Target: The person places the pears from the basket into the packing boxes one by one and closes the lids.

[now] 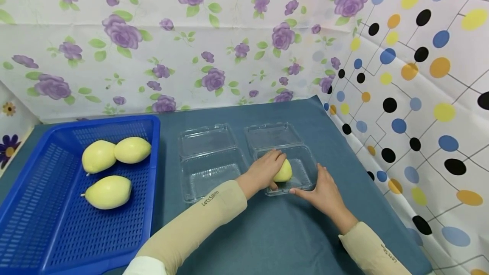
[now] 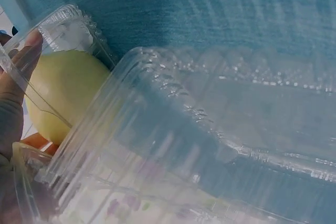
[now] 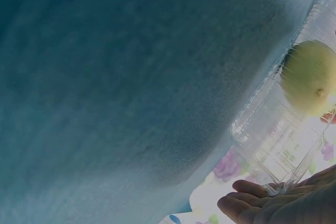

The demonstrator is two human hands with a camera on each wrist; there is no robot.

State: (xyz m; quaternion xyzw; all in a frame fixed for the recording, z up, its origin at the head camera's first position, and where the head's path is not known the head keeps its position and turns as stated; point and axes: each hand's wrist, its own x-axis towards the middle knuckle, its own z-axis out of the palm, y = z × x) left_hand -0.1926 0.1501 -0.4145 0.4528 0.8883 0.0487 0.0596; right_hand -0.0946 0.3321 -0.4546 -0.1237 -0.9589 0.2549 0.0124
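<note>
Left hand (image 1: 267,168) is inside the right clear clamshell box (image 1: 305,169), fingers curled over a pale yellow fruit (image 1: 284,172) and holding it against the tray floor; the left wrist view shows the same fruit (image 2: 63,95) through the plastic wall with a fingertip against it. Right hand (image 1: 322,192) lies flat on the tabletop (image 1: 267,232) at the near right corner of that box, fingers straight and relaxed, fingertips touching the front rim, gripping nothing; the right wrist view confirms the fingers (image 3: 252,195) extended beside the box edge (image 3: 273,145), fruit (image 3: 310,80) visible inside. The box lid (image 1: 273,135) is hinged open and lying flat behind the tray. A second clear clamshell box (image 1: 210,169) sits just to the left, also open. Blue perforated basket (image 1: 46,224) is at the left of the tabletop, well apart from the boxes, with three more yellow fruits (image 1: 108,191) in it: two touching at the back, one nearer the front. Both forearms are in beige sleeves (image 1: 198,224). Floral sheet (image 1: 153,54) behind, dotted sheet (image 1: 420,96) at right.
</note>
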